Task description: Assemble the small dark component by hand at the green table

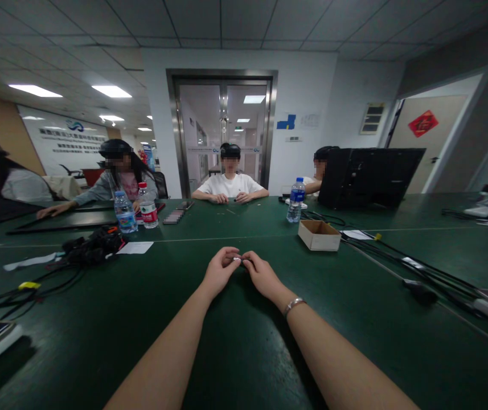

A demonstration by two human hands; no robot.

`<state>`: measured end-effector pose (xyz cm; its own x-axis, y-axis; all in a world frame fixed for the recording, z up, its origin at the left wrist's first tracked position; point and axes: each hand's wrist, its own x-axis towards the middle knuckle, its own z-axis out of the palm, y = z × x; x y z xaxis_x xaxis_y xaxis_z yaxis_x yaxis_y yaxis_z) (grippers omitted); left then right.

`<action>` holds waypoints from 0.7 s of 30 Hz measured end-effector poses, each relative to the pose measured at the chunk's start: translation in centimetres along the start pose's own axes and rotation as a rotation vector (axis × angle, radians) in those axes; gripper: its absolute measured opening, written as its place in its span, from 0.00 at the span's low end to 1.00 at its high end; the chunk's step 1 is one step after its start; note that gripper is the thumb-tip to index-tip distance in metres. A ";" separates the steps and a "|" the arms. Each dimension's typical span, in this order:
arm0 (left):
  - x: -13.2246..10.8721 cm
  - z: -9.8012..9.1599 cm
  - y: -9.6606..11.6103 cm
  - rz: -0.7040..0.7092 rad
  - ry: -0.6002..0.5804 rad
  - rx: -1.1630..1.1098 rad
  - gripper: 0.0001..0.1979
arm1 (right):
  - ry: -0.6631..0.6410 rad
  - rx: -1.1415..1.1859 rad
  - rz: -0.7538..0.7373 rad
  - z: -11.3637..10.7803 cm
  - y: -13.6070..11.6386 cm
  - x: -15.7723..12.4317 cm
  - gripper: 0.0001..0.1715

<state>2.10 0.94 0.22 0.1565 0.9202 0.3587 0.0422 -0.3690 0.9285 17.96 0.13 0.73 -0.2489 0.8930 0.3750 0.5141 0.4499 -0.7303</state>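
Just above the green table (244, 353), my left hand (219, 273) and my right hand (265, 275) meet fingertip to fingertip. Both are closed in a pinch. Between the fingertips shows a small, thin, dark thing (242, 259), too small to name. Much of it is hidden by the fingers. A silver bracelet or watch band (294, 305) circles my right wrist. Beyond my right hand stands an open cardboard box (318, 239).
Three bottles stand farther off: a blue-labelled one (296, 200), another (124, 212) and a red-capped one (147, 206). Black cables (431, 267) run along the right, more gear (92, 246) at left. A monitor (367, 177) stands back right. Several people sit around the table.
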 end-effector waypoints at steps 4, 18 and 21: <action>0.1 0.1 -0.3 -0.089 0.087 0.088 0.17 | 0.011 0.004 -0.020 0.1 0.4 0.1 0.10; 0.2 -0.1 -0.5 -0.003 -0.018 0.114 0.08 | 0.012 0.006 0.027 -0.1 0.2 0.1 0.12; 0.1 -0.2 -0.3 0.000 -0.030 0.112 0.08 | 0.015 0.015 0.034 -0.1 0.3 0.2 0.13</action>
<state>1.94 1.19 -0.04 0.1863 0.9166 0.3538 0.1523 -0.3827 0.9112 18.12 0.38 0.64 -0.2192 0.9076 0.3580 0.5095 0.4194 -0.7514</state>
